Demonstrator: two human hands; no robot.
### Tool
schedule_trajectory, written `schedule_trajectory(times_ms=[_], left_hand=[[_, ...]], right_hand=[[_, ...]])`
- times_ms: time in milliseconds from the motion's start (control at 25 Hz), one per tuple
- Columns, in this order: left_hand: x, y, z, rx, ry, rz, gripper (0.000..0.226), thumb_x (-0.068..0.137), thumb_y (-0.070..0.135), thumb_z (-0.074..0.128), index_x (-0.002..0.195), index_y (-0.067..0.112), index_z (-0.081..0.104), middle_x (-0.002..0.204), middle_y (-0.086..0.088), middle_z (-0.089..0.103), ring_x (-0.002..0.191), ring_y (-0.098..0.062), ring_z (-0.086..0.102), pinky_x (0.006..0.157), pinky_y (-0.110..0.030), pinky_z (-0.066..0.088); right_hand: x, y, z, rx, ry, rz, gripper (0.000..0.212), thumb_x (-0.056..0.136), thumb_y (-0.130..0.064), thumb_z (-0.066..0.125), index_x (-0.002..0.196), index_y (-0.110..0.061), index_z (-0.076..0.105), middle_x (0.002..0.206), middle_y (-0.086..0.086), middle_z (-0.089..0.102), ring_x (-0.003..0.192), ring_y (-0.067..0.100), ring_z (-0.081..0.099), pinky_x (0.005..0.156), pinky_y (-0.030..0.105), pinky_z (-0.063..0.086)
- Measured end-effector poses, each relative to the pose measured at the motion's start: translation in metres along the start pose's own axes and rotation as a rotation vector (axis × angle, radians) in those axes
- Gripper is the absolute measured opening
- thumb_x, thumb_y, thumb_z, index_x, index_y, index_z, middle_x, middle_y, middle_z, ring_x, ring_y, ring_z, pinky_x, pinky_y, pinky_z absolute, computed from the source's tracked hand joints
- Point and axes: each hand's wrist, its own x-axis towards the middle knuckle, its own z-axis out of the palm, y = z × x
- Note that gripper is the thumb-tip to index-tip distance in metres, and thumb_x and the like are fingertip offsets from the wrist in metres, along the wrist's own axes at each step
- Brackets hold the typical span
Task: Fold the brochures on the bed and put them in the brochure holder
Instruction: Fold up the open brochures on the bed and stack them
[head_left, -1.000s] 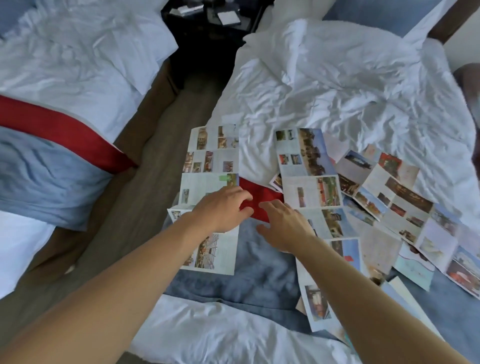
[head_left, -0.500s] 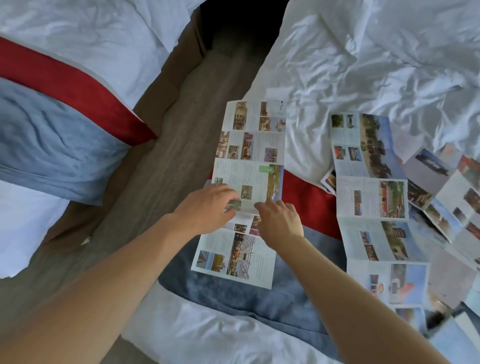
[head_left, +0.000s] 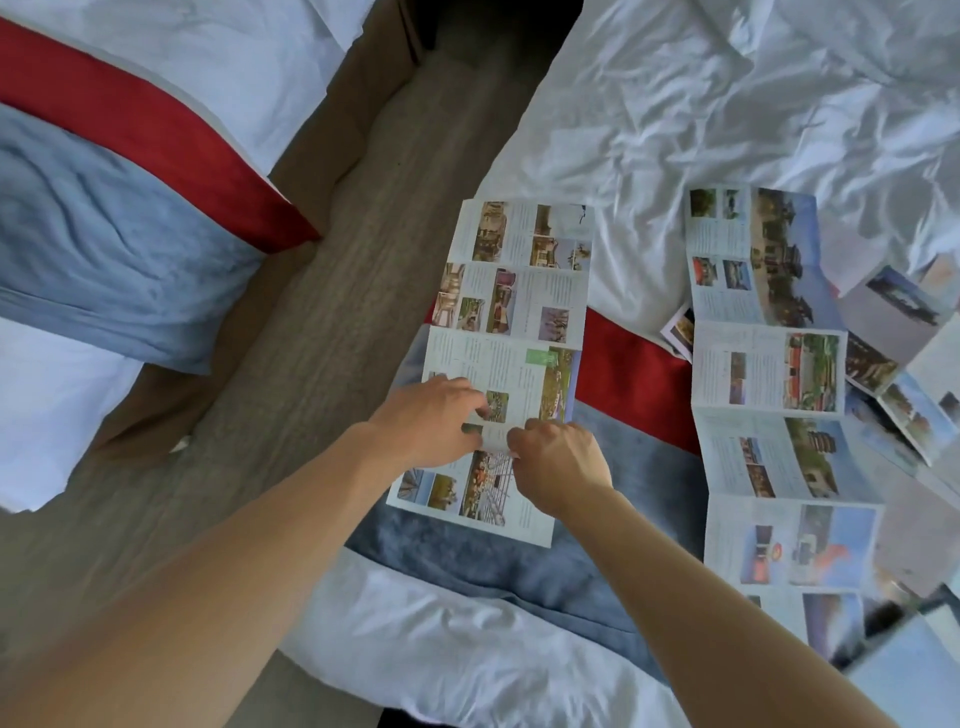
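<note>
A long unfolded brochure (head_left: 519, 312) with photo panels lies along the left edge of the bed, partly over the red and blue runner. My left hand (head_left: 431, 423) and my right hand (head_left: 558, 465) pinch it together at a crease near its lower third. The bottom panel lies flat below my hands. A second long unfolded brochure (head_left: 769, 374) lies to the right. More open brochures (head_left: 904, 358) overlap at the far right. No brochure holder is in view.
The bed has a crumpled white sheet (head_left: 727, 104) and a red and blue runner (head_left: 639, 384). A strip of grey floor (head_left: 322, 312) separates it from a second bed (head_left: 104, 234) on the left.
The view has dropped and closed in on the left brochure. Both hands moved from the red runner onto that brochure and now pinch its crease close together.
</note>
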Motion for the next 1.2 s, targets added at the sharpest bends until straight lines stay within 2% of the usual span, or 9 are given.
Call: schedule_trajectory(times_ms=[120, 280, 320, 440, 520, 720, 840, 1040, 1200], left_hand=[[-0.005, 0.002, 0.015, -0.034, -0.048, -0.026, 0.031, 0.089, 0.035, 0.062, 0.119, 0.027, 0.062, 0.119, 0.008, 0.060, 0.105, -0.014, 0.057, 0.077, -0.033, 0.052], [-0.013, -0.001, 0.041, -0.013, -0.059, -0.040, 0.032, 0.090, 0.035, 0.062, 0.120, 0.028, 0.061, 0.120, 0.009, 0.060, 0.106, -0.015, 0.056, 0.079, -0.035, 0.052], [-0.013, -0.004, 0.046, -0.013, -0.075, -0.051, 0.032, 0.090, 0.035, 0.062, 0.121, 0.028, 0.061, 0.121, 0.009, 0.059, 0.107, -0.015, 0.056, 0.079, -0.036, 0.052], [-0.017, -0.014, 0.064, 0.006, -0.184, -0.079, 0.031, 0.087, 0.032, 0.061, 0.118, 0.027, 0.061, 0.115, 0.007, 0.058, 0.105, -0.017, 0.056, 0.075, -0.033, 0.049], [-0.018, -0.018, 0.073, 0.019, -0.241, -0.092, 0.029, 0.087, 0.032, 0.060, 0.115, 0.028, 0.060, 0.109, 0.007, 0.055, 0.103, -0.017, 0.056, 0.073, -0.033, 0.048], [-0.005, -0.024, 0.070, 0.035, -0.206, -0.064, 0.026, 0.089, 0.031, 0.060, 0.114, 0.025, 0.062, 0.115, 0.006, 0.058, 0.107, -0.018, 0.056, 0.078, -0.036, 0.052], [0.006, -0.028, 0.064, 0.084, -0.233, -0.045, 0.035, 0.091, 0.035, 0.058, 0.124, 0.023, 0.060, 0.122, 0.003, 0.055, 0.112, -0.020, 0.054, 0.080, -0.037, 0.051], [0.002, -0.021, 0.074, 0.322, -0.234, 0.040, 0.064, 0.081, 0.047, 0.065, 0.135, 0.018, 0.047, 0.129, -0.004, 0.044, 0.115, -0.023, 0.047, 0.079, -0.037, 0.048], [-0.007, -0.014, 0.091, 0.433, -0.230, 0.000, 0.100, 0.065, 0.052, 0.080, 0.145, 0.022, 0.027, 0.138, -0.004, 0.031, 0.122, -0.025, 0.039, 0.086, -0.039, 0.046]], right_hand=[[-0.011, -0.009, 0.016, 0.018, -0.067, -0.018, 0.016, 0.092, -0.027, 0.053, 0.102, -0.018, 0.061, 0.097, 0.002, 0.061, 0.087, 0.025, 0.063, 0.071, 0.034, 0.042], [-0.018, -0.019, 0.042, -0.011, -0.247, 0.005, 0.056, 0.089, -0.065, 0.047, 0.123, -0.022, 0.058, 0.115, 0.003, 0.059, 0.104, 0.025, 0.058, 0.088, 0.042, 0.047], [-0.017, -0.020, 0.048, -0.009, -0.285, 0.014, 0.062, 0.088, -0.069, 0.044, 0.128, -0.023, 0.056, 0.120, 0.003, 0.058, 0.108, 0.026, 0.057, 0.092, 0.043, 0.046], [-0.010, -0.014, 0.058, 0.027, -0.337, 0.003, 0.057, 0.092, -0.061, 0.047, 0.136, -0.027, 0.054, 0.133, 0.002, 0.054, 0.117, 0.026, 0.055, 0.098, 0.045, 0.047], [-0.004, -0.012, 0.059, 0.058, -0.336, 0.000, 0.047, 0.095, -0.050, 0.049, 0.135, -0.027, 0.055, 0.133, 0.002, 0.053, 0.116, 0.026, 0.055, 0.096, 0.043, 0.049], [0.008, -0.013, 0.059, 0.067, -0.122, 0.006, 0.033, 0.096, -0.036, 0.050, 0.124, -0.020, 0.059, 0.118, 0.002, 0.056, 0.107, 0.023, 0.055, 0.092, 0.037, 0.044], [0.022, -0.007, 0.054, 0.087, -0.047, 0.008, 0.043, 0.095, -0.041, 0.052, 0.131, -0.019, 0.054, 0.132, 0.003, 0.050, 0.116, 0.023, 0.050, 0.099, 0.038, 0.041], [0.023, -0.011, 0.057, 0.029, -0.148, -0.055, 0.062, 0.088, -0.057, 0.056, 0.137, -0.020, 0.048, 0.148, 0.007, 0.037, 0.129, 0.027, 0.040, 0.106, 0.045, 0.038], [0.012, -0.013, 0.073, 0.010, -0.207, -0.055, 0.095, 0.075, -0.068, 0.066, 0.149, -0.021, 0.031, 0.158, 0.011, 0.016, 0.145, 0.030, 0.016, 0.115, 0.050, 0.028]])
